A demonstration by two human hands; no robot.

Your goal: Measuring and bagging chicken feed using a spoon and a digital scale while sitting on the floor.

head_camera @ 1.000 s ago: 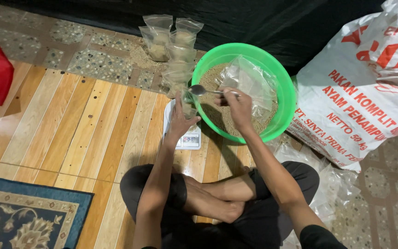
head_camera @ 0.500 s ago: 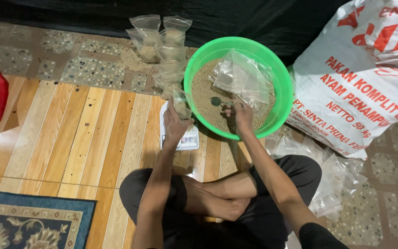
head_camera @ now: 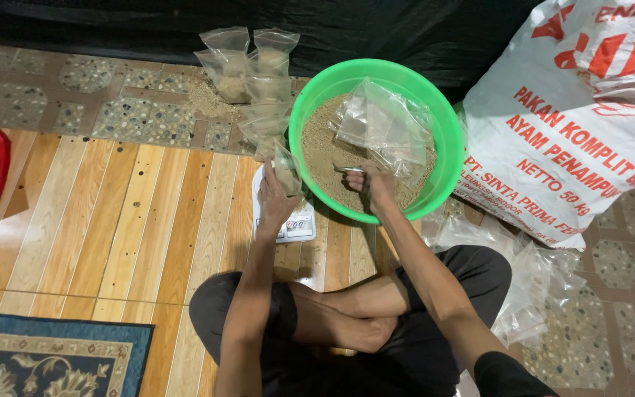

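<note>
At frame centre, our left hand [head_camera: 275, 206] grips 1 clear plastic bag [head_camera: 286, 173] on the white scale [head_camera: 292, 224] while our right hand [head_camera: 370, 180], closed on a metal spoon [head_camera: 347, 170], scoops brown grain in the green plastic basin [head_camera: 446, 147].

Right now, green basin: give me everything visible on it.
The green basin is round, plastic-looking, upright on the floor beside the white sack. It holds brown granular feed, with empty clear bags lying on top. The right hand reaches in with a metal spoon. The left hand holds a small bag at its rim.

Bright even overhead light, sharp, soft shadows
</note>
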